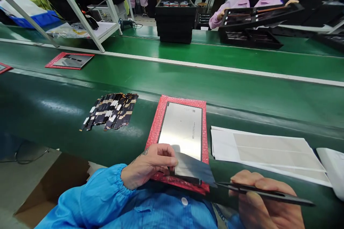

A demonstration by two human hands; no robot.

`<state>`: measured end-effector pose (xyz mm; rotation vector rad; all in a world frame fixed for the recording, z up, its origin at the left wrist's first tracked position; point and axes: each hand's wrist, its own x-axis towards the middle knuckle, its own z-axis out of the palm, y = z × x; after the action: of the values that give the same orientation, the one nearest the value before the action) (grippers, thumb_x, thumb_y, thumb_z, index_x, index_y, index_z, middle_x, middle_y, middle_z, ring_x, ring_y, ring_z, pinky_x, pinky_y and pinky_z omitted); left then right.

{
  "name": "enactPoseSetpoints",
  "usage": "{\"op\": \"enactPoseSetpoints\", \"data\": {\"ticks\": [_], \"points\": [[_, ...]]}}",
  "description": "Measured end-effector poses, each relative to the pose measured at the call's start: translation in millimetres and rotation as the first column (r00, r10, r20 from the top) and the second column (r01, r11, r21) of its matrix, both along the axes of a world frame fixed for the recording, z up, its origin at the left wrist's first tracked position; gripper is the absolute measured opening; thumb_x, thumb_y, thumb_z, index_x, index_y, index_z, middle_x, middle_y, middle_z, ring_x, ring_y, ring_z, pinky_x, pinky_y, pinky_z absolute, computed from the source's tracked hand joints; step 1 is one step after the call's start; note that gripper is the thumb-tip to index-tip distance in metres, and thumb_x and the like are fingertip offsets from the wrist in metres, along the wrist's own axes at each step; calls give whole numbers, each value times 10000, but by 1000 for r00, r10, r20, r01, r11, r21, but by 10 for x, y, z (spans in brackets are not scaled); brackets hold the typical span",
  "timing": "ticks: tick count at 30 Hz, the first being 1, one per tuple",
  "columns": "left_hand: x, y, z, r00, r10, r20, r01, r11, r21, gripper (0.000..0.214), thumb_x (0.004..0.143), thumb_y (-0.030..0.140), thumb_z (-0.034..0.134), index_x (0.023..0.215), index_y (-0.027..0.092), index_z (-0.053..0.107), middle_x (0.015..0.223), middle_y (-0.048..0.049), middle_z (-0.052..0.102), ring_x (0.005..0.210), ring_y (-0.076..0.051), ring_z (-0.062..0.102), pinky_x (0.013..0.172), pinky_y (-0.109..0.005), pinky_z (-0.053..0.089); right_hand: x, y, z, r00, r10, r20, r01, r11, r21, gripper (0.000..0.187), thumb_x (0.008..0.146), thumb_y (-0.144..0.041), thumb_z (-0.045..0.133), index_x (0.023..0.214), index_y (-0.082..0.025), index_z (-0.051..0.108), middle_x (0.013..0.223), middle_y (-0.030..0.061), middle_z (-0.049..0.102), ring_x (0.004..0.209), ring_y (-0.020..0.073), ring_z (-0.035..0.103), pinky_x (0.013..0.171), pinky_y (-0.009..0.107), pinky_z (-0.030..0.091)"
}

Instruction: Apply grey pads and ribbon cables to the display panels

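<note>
My left hand [153, 162] pinches the left end of a thin grey film strip [192, 168] between thumb and finger. Black tweezers [268, 191] are held in my right hand [263, 196], their tips at the strip's right corner; whether they grip it I cannot tell. The strip is raised at a slant over the near end of a silver flat panel [180, 128], probably a display's back, with small printed marks. Under that panel lies a red bubble-wrap sheet [156, 121], its border showing around the edges.
Dark flex cables [111, 111] lie piled left of the panel. White sheets with pale strips [268, 150] are on the right. Another panel [72, 61] rests on the green belt [139, 71]. Beyond stand black stacked trays [176, 21]; a person in pink [236, 1] handles a tray.
</note>
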<state>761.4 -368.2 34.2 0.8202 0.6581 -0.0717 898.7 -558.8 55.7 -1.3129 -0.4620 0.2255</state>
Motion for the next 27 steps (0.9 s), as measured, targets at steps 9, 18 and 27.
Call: {"op": "enactPoseSetpoints", "data": {"ticks": [9,18,27], "points": [[46,13,47,993,107,49,-117,926,359,340,673,386,836,735,141,609,699,6,619,676,-106,567,685,-229,442,-36,-47,-241,997,-24,-75,22,999,-25,144,758,-251,767,845,-281,656,713,10,719,578,176,636,411,229,518],[22,-44,-50,987,125,103,-161,801,576,368,697,268,746,987,173,541,638,40,606,594,-111,562,580,-215,437,-89,-108,-481,962,-121,-244,78,980,-181,232,709,-330,824,835,-257,643,767,7,752,541,150,651,491,243,578],[-174,-176,-175,999,-32,-22,37,592,805,252,822,225,592,1068,199,547,685,45,591,597,-98,561,565,-197,447,-246,-222,-758,893,-160,-421,16,945,-326,309,702,-429,824,864,-251,630,801,-13,732,699,153,668,668,247,581]]}}
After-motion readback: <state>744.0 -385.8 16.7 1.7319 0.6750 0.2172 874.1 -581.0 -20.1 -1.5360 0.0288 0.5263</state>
